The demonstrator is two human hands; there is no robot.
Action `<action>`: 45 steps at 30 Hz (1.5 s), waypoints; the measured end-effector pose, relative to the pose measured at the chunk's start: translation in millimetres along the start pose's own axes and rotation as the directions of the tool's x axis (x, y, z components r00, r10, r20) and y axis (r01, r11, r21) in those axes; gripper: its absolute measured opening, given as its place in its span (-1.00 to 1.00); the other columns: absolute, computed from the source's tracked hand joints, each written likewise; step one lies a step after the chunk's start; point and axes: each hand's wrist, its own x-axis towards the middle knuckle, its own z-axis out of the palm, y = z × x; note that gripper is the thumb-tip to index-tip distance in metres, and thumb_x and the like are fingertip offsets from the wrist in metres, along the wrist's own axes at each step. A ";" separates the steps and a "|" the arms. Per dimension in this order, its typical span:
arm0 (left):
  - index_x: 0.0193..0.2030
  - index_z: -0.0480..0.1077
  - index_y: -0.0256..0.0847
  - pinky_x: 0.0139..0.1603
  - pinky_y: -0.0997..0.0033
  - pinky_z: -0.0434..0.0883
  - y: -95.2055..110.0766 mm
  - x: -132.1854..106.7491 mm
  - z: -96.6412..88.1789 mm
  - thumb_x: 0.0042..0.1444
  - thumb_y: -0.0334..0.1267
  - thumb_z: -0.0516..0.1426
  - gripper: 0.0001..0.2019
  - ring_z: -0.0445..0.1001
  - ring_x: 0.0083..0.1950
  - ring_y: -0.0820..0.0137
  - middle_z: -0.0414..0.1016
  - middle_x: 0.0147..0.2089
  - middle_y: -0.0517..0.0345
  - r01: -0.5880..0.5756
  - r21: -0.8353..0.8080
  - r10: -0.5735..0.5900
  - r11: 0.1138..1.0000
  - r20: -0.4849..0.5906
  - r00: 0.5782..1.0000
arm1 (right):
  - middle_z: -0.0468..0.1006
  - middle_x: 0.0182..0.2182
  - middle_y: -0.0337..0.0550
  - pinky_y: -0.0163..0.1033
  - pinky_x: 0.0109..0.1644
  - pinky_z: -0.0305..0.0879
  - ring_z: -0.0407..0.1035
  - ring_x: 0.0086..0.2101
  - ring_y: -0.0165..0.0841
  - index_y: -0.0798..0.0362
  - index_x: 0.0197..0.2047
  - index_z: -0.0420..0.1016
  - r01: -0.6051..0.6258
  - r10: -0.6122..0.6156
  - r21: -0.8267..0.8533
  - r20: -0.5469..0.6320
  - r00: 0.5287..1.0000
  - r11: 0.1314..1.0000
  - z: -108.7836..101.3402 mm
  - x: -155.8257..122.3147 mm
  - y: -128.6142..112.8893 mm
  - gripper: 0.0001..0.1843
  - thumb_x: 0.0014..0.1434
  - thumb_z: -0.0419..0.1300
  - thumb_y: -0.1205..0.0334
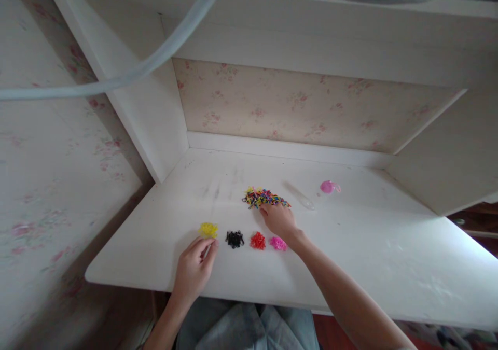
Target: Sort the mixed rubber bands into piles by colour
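Note:
A mixed pile of small coloured bands lies on the white desk. In front of it sit separate small heaps: yellow, black, red and pink. My right hand reaches to the near edge of the mixed pile, fingers curled down onto it. My left hand rests on the desk just below the yellow heap, fingers pinched together around something too small to name.
A pink lid-like object and a clear tube-like container lie behind and to the right of the pile. White shelf walls enclose the desk on both sides and above. A pale hose crosses overhead.

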 end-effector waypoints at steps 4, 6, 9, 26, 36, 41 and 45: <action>-0.30 0.44 -0.21 -0.35 0.48 0.33 -1.8 -0.7 0.9 0.18 -0.14 0.03 -0.77 0.39 -0.39 0.45 0.45 -0.38 0.15 0.007 -0.007 -0.007 1.000 0.007 1.000 | 0.54 -0.18 -0.06 -0.15 -0.12 0.25 0.41 -0.15 -0.21 -0.13 0.00 0.45 0.027 -0.027 -0.026 0.002 1.000 0.999 1.3 -1.5 1.4 -0.61 0.31 -0.15 0.11; -0.30 0.44 -0.21 -0.35 0.48 0.33 -2.4 -1.5 1.0 0.18 -0.14 0.03 -0.77 0.39 -0.39 0.44 0.45 -0.39 0.15 0.006 0.002 -0.006 1.000 0.009 1.000 | 0.54 -0.17 -0.05 -0.16 -0.12 0.25 0.41 -0.15 -0.22 -0.11 0.01 0.44 0.027 -0.027 -0.032 0.005 1.000 0.999 1.3 -2.1 3.6 -0.59 0.32 -0.17 0.10; -0.30 0.44 -0.20 -0.36 0.47 0.33 -2.8 -2.4 0.8 0.18 -0.15 0.02 -0.77 0.39 -0.39 0.44 0.46 -0.38 0.15 0.001 0.010 -0.001 1.000 0.014 1.000 | 0.54 -0.18 -0.01 -0.16 -0.14 0.26 0.42 -0.16 -0.20 -0.04 -0.06 0.49 0.008 -0.008 -0.030 0.008 1.000 1.000 0.1 -1.5 7.6 -0.58 0.31 -0.16 0.10; -0.29 0.46 -0.19 -0.41 0.50 0.29 -0.2 -1.8 2.0 0.19 -0.12 0.01 -0.73 0.33 -0.44 0.47 0.42 -0.41 0.18 0.055 0.013 -0.056 0.998 0.034 0.998 | 0.58 -0.29 -0.25 -0.40 -0.29 0.11 0.42 -0.30 -0.43 -0.13 -0.11 0.50 0.336 -0.341 0.206 -0.009 0.940 0.919 -20.3 -35.5 -31.8 -0.66 0.29 -0.08 0.09; -0.25 0.46 -0.20 -0.42 0.50 0.25 -1.6 -2.4 1.5 0.19 -0.10 0.00 -0.72 0.29 -0.45 0.49 0.38 -0.43 0.20 0.047 0.017 -0.048 0.999 0.031 0.998 | 0.58 -0.29 -0.20 -0.36 -0.33 0.09 0.44 -0.25 -0.33 -0.10 -0.18 0.47 0.654 -0.643 -0.052 0.139 0.753 0.755 -36.1 -26.4 -52.2 -0.69 0.29 -0.10 0.19; -0.26 0.47 -0.21 -0.43 0.50 0.26 -2.2 -1.8 0.8 0.20 -0.09 0.00 -0.70 0.28 -0.46 0.48 0.37 -0.45 0.18 0.046 0.007 -0.047 0.999 0.015 0.999 | 0.57 -0.29 -0.19 -0.38 -0.33 0.07 0.42 -0.27 -0.35 -0.07 -0.22 0.46 0.642 -0.634 -0.065 0.104 0.766 0.764 -37.1 -23.9 -46.7 -0.71 0.27 -0.09 0.22; -0.27 0.46 -0.22 -0.44 0.50 0.27 -0.2 -0.5 -1.5 0.20 -0.08 -0.01 -0.70 0.29 -0.46 0.48 0.38 -0.43 0.17 0.052 -0.009 -0.052 0.999 0.029 0.998 | 0.56 -0.38 -0.21 -0.39 -0.34 0.06 0.40 -0.34 -0.39 -0.05 -0.26 0.48 0.522 -0.522 0.048 -0.015 0.853 0.851 -39.1 -36.1 -29.9 -0.70 0.26 -0.08 0.24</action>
